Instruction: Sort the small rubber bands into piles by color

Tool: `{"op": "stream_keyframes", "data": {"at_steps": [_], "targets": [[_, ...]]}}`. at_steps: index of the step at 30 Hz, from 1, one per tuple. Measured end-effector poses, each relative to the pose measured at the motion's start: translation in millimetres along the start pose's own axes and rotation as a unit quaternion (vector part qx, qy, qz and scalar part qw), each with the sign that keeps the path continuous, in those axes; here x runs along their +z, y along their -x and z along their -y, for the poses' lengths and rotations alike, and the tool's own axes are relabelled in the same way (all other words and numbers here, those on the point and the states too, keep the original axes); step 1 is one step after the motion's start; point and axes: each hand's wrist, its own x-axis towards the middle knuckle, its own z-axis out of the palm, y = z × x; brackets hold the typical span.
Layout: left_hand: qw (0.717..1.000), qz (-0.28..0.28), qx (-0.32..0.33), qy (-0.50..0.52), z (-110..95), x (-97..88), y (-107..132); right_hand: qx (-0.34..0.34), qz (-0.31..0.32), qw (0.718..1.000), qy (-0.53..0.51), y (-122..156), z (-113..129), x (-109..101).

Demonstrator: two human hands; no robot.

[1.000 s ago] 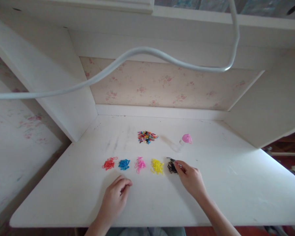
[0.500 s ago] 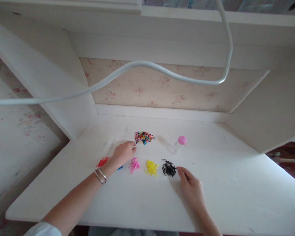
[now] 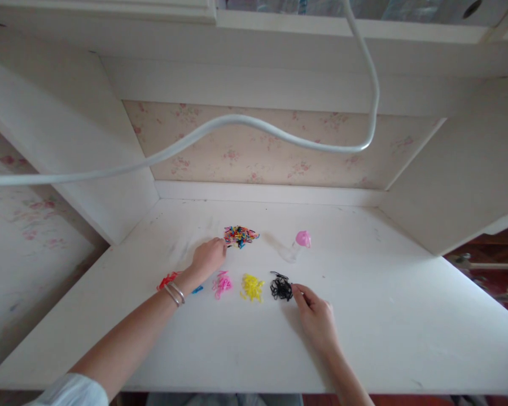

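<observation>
Mixed pile of small coloured bands (image 3: 240, 236) lies toward the back of the white desk (image 3: 389, 338), broader from left to right than from front to back, narrowing at its right end. Left hand (image 3: 209, 255) is at the pile's left edge, fingers bunched; the pile lies to its right and slightly beyond it. Of the two hands, the left is clearly the nearer to it. Cannot tell whether a band is between the left fingertips. In front, a row of single-colour piles: red pile (image 3: 167, 280) and blue pile (image 3: 197, 290), both partly covered by the left forearm, then pink pile (image 3: 222, 285), yellow pile (image 3: 252, 287) and black pile (image 3: 281, 289). Right hand (image 3: 319, 320) sits just right of the black pile, thumb and forefinger together at its edge; whether they grip a band is too small to tell. Behind the black pile, slightly right, a clear container (image 3: 293, 252) with a pink top (image 3: 303, 239). Two silver bracelets (image 3: 175, 294) on the left wrist. White cable (image 3: 237, 119) crosses the upper view.
</observation>
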Motion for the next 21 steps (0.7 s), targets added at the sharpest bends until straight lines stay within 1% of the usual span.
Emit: {"op": "stream_keyframes", "data": {"at_steps": [3, 7, 10, 14, 16, 18, 21], "targets": [[0.999, -0.001, 0.039, 0.012, -13, -8.1, 9, -0.001, -0.002, 1.0, 0.003, -1, 1, 1], [0.991, 0.01, 0.129, 0.037, -44, -12.3, 19, -0.001, -0.014, 1.0, -0.008, -1, 1, 1], [0.981, 0.02, 0.187, 0.054, -69, -7.6, 25, -0.01, -0.021, 1.0, -0.014, -1, 0, 2], [0.972, 0.031, 0.226, 0.063, -92, 4.5, 29, -0.024, -0.028, 0.999, -0.02, -1, -1, 3], [0.969, 0.035, 0.234, 0.066, -97, 9.0, 30, -0.025, -0.027, 0.999, -0.021, -1, -1, 3], [0.969, 0.034, 0.234, 0.069, -97, 9.7, 31, -0.023, -0.024, 0.999, -0.021, -1, -2, 3], [0.974, 0.014, 0.213, 0.077, -84, 1.7, 31, -0.018, -0.017, 0.999, -0.022, -1, -2, 3]]}}
